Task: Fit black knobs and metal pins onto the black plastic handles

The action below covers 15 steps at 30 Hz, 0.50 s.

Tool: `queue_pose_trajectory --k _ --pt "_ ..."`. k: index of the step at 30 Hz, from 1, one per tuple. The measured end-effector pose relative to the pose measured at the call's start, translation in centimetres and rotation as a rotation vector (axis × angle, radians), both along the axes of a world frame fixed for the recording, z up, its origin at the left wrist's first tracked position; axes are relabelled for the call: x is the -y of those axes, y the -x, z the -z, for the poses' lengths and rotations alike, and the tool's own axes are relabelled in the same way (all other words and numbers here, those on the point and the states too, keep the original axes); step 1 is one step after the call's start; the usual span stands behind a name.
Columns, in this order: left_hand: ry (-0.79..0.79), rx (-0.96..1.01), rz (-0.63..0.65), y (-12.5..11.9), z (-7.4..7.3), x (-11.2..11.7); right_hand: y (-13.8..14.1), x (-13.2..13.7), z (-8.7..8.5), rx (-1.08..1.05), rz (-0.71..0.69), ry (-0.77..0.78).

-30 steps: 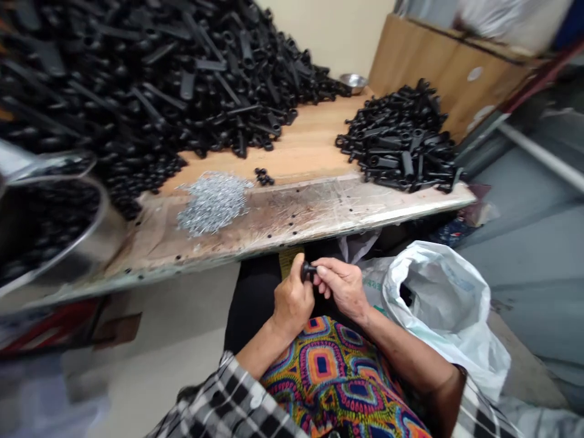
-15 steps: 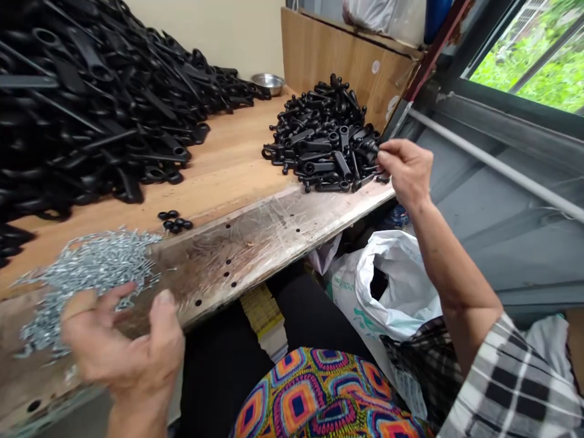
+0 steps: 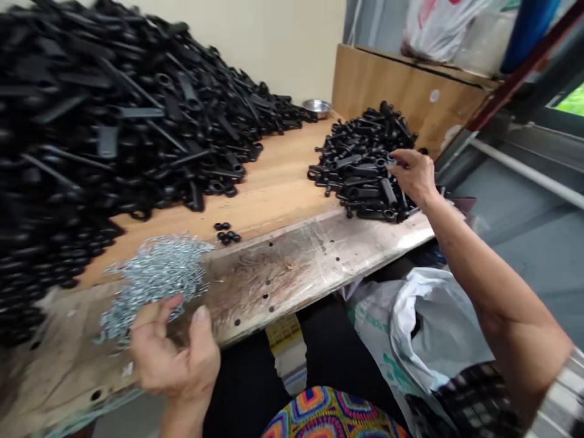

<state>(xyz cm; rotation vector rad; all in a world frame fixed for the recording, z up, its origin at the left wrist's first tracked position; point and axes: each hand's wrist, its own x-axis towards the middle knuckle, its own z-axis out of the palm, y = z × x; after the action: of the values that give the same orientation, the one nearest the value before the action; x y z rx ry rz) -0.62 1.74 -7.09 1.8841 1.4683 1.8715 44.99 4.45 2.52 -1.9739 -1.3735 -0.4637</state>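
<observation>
**Q:** Head view, left side?

**A:** Left hand [image 3: 176,359] open, palm up, fingers loosely curled, nothing gripped. Fingertips touching the near fringe of the silver pins [image 3: 155,277], heaped on the bench [image 3: 292,267] close to its front edge.

**Q:** Same view, right side?

**A:** Right hand [image 3: 413,173] stretched out over the small black pile [image 3: 360,170], fingertips drawn together at one piece on top. True grip or mere touch: not discernible. Pile set near the right front corner of the bench, well apart from the pins.

**Q:** Surroundings?

**A:** Large black heap [image 3: 114,128] along the left and rear. A few loose rings [image 3: 227,232] between heap and pins. White bag [image 3: 424,322] open below the bench edge, beside the lap.

**Q:** Likely faults from here?

**A:** Probably pins swept off the front edge, given their place just beside it and any raking toward the body. Possibly neighbouring pieces dragged off the corner, into or past the bag, given tangled parts and a pull from the top. Perhaps a pricked fingertip, given loose pin points under a bare hand.
</observation>
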Motion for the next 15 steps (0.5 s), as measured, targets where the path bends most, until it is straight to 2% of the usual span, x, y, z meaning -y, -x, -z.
queue_pose_trajectory --k 3,6,12,15 --pt "0.028 0.051 0.028 0.2 0.0 0.1 5.5 -1.6 0.7 0.068 -0.207 0.102" --pt "0.116 0.170 0.069 0.6 -0.3 0.5 10.4 -4.6 0.8 0.117 -0.309 0.238" --pt "0.303 0.506 0.145 1.4 -1.0 1.3 18.6 -13.0 1.3 0.071 -0.446 0.412" --pt "0.431 0.532 0.131 2.0 -0.8 1.6 22.4 -17.8 2.2 0.033 -0.536 0.446"
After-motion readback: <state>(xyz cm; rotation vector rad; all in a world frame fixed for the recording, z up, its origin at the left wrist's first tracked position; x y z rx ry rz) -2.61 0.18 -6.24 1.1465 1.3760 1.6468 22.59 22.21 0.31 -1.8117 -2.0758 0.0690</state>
